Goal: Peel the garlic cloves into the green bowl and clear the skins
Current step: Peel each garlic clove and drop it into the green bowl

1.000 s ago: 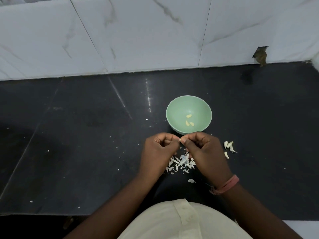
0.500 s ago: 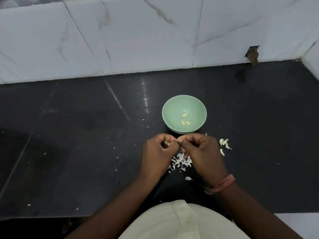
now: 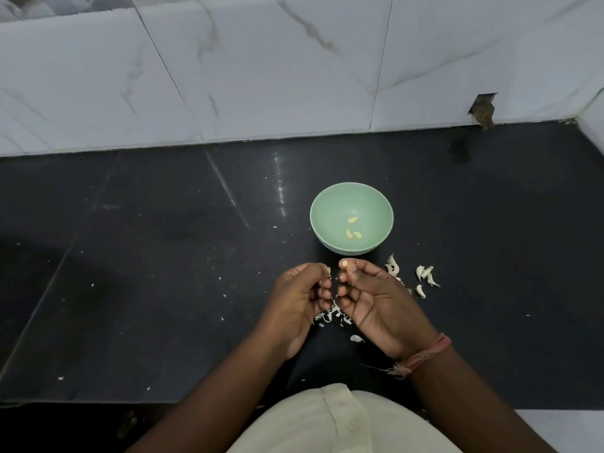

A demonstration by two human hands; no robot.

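The green bowl (image 3: 330, 204) stands on the black counter and holds three peeled cloves (image 3: 352, 227). Just in front of it, my right hand (image 3: 376, 299) pinches a pale garlic clove (image 3: 344, 263) at its fingertips. My left hand (image 3: 299, 294) is close beside it, fingers curled, with a scrap of skin (image 3: 328, 271) at its fingertips. A pile of garlic skins (image 3: 331, 317) lies on the counter under and between my hands. Unpeeled cloves (image 3: 425, 276) lie to the right of my right hand.
More skin pieces (image 3: 392, 266) lie right of the bowl, and one scrap (image 3: 357, 338) lies nearer me. Small flecks dot the black counter (image 3: 163, 273). A white marble-tiled wall (image 3: 261, 76) rises behind, with a corner at the far right.
My hands have drawn slightly apart and turned palms inward. The clove now shows bare at my right fingertips, and a bit of skin stays with my left.
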